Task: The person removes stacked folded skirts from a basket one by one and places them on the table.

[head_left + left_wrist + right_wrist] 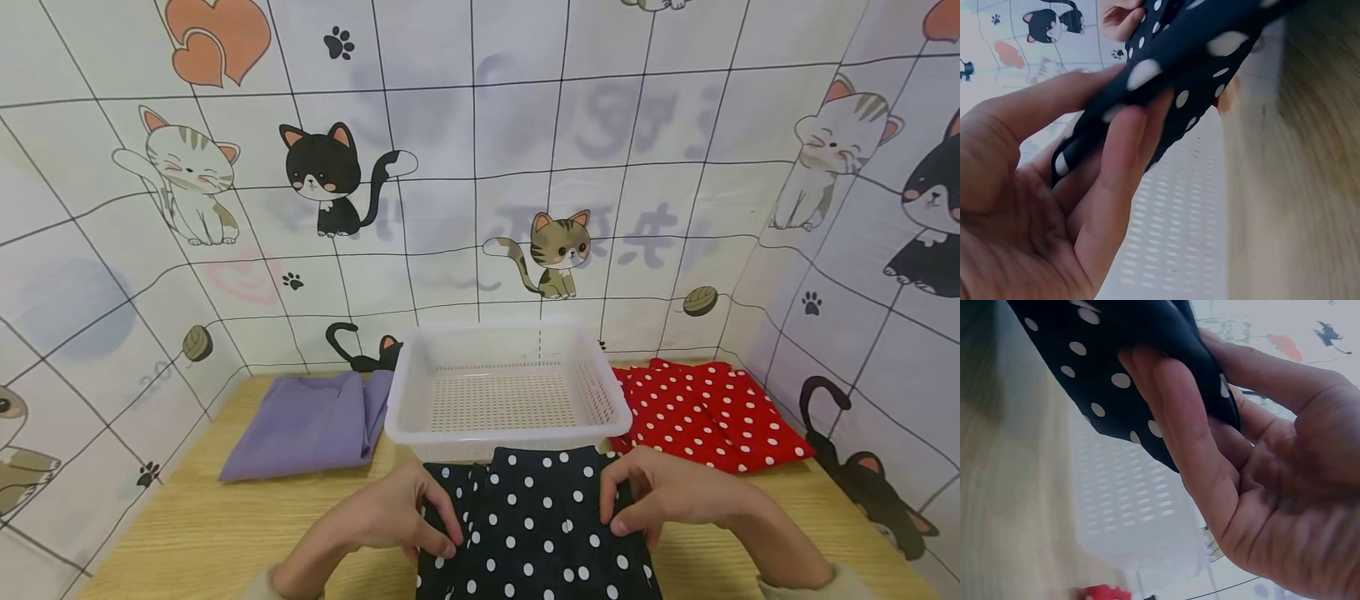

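A folded black cloth with white polka dots point(536, 521) is held up in front of the basket, at the bottom of the head view. My left hand point(401, 512) pinches its left edge between thumb and fingers. On the opposite edge, my right hand point(671, 496) grips the fabric the same way. Both wrist views show the black cloth point(1191, 69) layered between thumb and fingers, with the fingers under it. Just behind the cloth stands a white plastic basket point(510, 440) with a perforated bottom and nothing in it.
Left of the basket lies a folded purple cloth point(307, 425). A folded red cloth with white dots point(708, 412) lies to its right. The wooden table point(180, 533) backs onto a white wall covering point(450, 275) printed with cats and grid lines.
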A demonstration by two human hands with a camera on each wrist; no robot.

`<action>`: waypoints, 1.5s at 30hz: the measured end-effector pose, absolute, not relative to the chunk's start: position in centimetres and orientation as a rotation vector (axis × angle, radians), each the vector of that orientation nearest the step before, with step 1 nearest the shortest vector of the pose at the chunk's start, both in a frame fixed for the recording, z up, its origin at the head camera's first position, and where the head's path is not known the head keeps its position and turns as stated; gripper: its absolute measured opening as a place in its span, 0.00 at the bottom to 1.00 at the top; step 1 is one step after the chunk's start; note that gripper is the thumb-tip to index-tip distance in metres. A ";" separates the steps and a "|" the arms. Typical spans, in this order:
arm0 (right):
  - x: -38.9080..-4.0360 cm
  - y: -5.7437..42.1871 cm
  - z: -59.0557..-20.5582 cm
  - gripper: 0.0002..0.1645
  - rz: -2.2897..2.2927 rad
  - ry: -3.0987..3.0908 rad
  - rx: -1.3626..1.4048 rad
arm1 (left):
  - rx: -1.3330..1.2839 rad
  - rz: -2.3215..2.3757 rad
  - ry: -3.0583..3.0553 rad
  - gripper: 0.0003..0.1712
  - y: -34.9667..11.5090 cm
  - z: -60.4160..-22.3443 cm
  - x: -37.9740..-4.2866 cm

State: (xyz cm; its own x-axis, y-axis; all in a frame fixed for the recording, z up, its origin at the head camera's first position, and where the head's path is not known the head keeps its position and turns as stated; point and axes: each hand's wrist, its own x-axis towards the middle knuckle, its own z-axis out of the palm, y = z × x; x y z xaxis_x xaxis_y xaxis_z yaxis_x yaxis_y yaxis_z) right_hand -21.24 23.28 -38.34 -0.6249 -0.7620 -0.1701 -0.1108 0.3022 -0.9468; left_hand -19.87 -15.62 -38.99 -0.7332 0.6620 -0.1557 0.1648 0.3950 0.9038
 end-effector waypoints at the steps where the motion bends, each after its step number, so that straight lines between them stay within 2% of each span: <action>1: -21.4 23.2 -38.6 0.10 -1.344 1.940 -0.770 | 0.708 1.310 2.137 0.05 -15.7 -39.2 -20.0; 15: -23.1 22.7 -42.4 0.14 -1.333 1.919 -0.666 | 0.589 1.255 2.050 0.06 -17.2 -42.0 -22.1; 22: -23.5 22.8 -43.6 0.12 -1.318 1.956 -0.593 | 0.536 1.233 2.082 0.06 -17.8 -42.9 -23.3; 31: -24.0 23.0 -45.3 0.15 -1.342 1.868 -0.624 | 0.501 1.205 2.073 0.06 -18.4 -44.3 -23.7; 40: -23.6 23.4 -44.3 0.10 -1.209 2.016 -0.632 | 0.508 1.181 2.104 0.04 -18.2 -44.9 -24.0; 45: -23.2 24.7 -43.4 0.13 -1.171 1.988 -0.647 | 0.493 1.167 2.142 0.04 -19.1 -44.5 -24.6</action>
